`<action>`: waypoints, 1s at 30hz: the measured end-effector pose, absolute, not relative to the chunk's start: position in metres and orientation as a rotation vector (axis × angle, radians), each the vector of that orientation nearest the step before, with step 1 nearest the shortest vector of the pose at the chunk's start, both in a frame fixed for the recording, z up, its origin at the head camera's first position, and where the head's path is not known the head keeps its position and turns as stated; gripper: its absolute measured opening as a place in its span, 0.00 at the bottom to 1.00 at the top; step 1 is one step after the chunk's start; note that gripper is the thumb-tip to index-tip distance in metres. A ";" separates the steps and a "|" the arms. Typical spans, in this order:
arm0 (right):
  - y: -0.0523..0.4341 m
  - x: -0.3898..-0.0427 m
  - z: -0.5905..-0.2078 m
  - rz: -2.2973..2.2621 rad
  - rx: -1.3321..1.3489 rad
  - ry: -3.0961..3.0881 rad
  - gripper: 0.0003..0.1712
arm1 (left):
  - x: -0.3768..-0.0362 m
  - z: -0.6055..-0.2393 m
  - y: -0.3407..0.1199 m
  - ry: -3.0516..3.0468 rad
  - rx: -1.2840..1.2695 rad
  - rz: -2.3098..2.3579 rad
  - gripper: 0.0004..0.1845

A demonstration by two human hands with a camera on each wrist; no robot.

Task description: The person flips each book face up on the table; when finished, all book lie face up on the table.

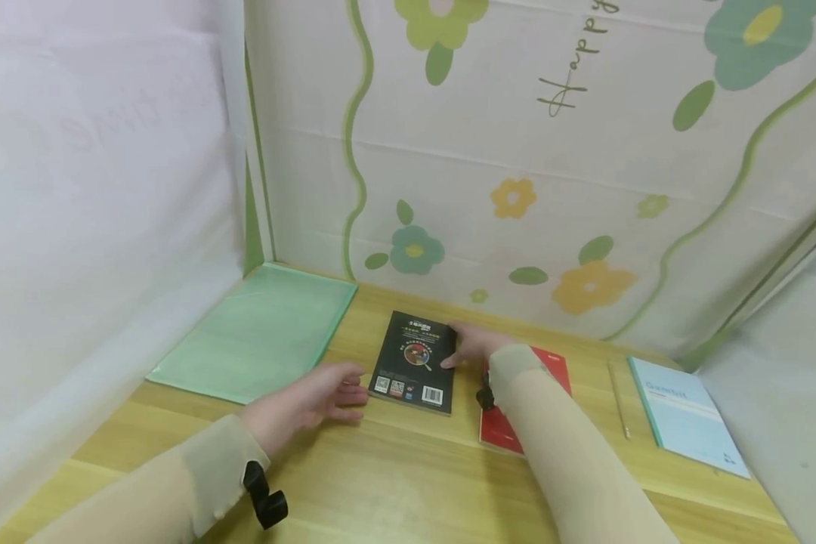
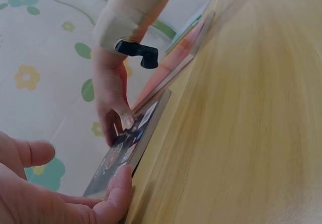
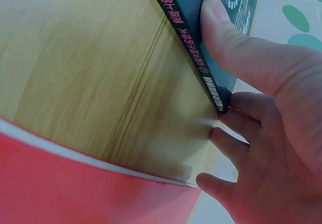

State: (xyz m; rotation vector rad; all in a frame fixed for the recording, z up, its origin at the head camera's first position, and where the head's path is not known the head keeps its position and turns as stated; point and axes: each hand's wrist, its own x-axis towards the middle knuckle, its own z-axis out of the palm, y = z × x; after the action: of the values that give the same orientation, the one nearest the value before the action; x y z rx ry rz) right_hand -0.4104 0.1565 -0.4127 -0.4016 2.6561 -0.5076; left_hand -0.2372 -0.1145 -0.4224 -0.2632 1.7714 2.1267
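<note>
A black book (image 1: 413, 363) lies flat, back cover up, near the middle of the head view on the wooden tabletop (image 1: 394, 476). The right hand (image 1: 472, 344) comes in from the lower right and takes the book's right edge: in the right wrist view the thumb (image 3: 221, 27) presses on the cover while the other fingers tuck against and under the spine side, so this grip is a pinch on the book, likely placed there to lift or steady that edge. The left hand (image 1: 316, 397) rests at the book's lower left corner with fingers nearly straight; the left wrist view shows one fingertip (image 2: 121, 181) touching the book's edge and nothing curled round it, so it is relaxed and open, seemingly bracing the book so it does not slide.

A red notebook (image 1: 551, 363) lies just right of the book, partly under the right forearm. Further right sit a thin pencil-like stick (image 1: 619, 400) and a pale blue notebook (image 1: 687, 415). A green folder (image 1: 258, 332) lies at the left, well apart from the hands. A flowered cloth (image 1: 517, 151) hangs behind the tabletop.
</note>
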 end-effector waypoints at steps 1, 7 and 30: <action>0.156 -0.410 -0.412 -0.511 -0.402 2.656 0.61 | -0.239 -0.423 -0.114 1.779 -0.264 2.118 0.29; 0.152 -0.411 -0.412 -0.556 -0.431 2.636 0.61 | -0.249 -0.429 -0.114 1.816 -0.244 2.044 0.25; 0.154 -0.418 -0.419 -0.566 -0.386 2.700 0.64 | -0.269 -0.442 -0.094 2.032 -0.204 1.870 0.11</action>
State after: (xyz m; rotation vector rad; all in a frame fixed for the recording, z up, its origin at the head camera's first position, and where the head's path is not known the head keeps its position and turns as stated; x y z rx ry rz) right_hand -0.4177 0.1541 -0.4194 -0.3859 2.7005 -0.5658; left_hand -0.2689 -0.0940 -0.4423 -0.2041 2.0325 1.8704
